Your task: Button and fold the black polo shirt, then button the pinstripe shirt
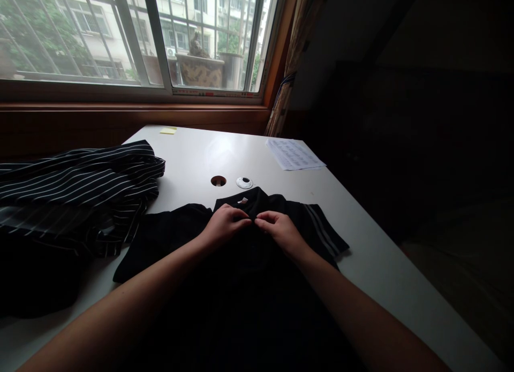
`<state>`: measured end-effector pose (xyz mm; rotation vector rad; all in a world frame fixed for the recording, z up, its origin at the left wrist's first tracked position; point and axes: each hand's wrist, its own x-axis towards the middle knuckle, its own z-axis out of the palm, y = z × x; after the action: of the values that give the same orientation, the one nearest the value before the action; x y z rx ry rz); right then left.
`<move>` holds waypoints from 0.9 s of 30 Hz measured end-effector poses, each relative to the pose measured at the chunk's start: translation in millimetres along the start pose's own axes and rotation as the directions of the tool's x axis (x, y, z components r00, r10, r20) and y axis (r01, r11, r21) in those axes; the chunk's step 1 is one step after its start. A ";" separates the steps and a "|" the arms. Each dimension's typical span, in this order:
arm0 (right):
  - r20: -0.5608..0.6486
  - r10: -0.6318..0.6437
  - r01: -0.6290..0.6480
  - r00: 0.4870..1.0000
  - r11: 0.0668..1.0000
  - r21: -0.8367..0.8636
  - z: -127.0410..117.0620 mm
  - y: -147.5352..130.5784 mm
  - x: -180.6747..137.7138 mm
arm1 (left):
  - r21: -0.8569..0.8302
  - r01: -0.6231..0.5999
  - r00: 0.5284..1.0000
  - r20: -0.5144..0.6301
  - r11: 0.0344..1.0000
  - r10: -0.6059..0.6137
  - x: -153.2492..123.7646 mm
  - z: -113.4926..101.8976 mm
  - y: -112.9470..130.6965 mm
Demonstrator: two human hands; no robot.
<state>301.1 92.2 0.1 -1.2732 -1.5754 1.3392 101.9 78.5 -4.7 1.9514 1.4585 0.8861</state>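
Observation:
A black short-sleeved shirt (168,235) lies flat on the white table (377,265), collar toward the window, with grey stripes on its right sleeve cuff. My left hand (223,226) and my right hand (279,230) rest side by side on the shirt just below the collar. Both have their fingers curled and pinched on the dark fabric near the neck opening. A small white label shows inside the collar (242,200).
A black-and-white striped garment (80,190) is heaped at the left. A round cable hole (218,181) and its loose white cap (244,182) lie behind the shirt. Printed paper (295,153) sits at the back right, a yellow sticky note (167,130) near the window sill. The table's right edge drops into darkness.

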 end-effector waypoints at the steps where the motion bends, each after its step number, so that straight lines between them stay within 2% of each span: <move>1: 0.004 -0.004 0.004 1.000 1.000 -0.001 -0.4 0.4 0.4 | 0.000 0.005 1.000 0.000 1.000 -0.005 0.1 -0.2 0.1; 7: 0.019 -0.071 0.072 0.997 0.996 -0.057 -1.6 7.0 2.0 | 0.005 0.020 1.000 -0.001 1.000 -0.020 0.8 -0.5 -0.9; 13: -0.031 -0.177 0.172 0.984 0.977 -0.130 0.4 10.5 -1.2 | 0.003 0.005 1.000 0.011 1.000 -0.005 1.6 -1.2 -1.3; 20: -0.063 -0.119 0.115 0.991 0.991 -0.063 1.9 13.2 -2.1 | -0.006 0.012 1.000 0.023 1.000 -0.012 1.1 -3.4 1.0; 27: -0.040 -0.113 0.111 0.993 0.993 -0.040 1.2 8.8 -3.2 | -0.011 0.027 0.999 0.018 1.000 -0.027 1.8 -3.4 -0.8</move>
<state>302.9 88.7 -8.4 -1.2091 -1.6251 1.2112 99.1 80.5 -2.8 1.9228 1.4632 0.8603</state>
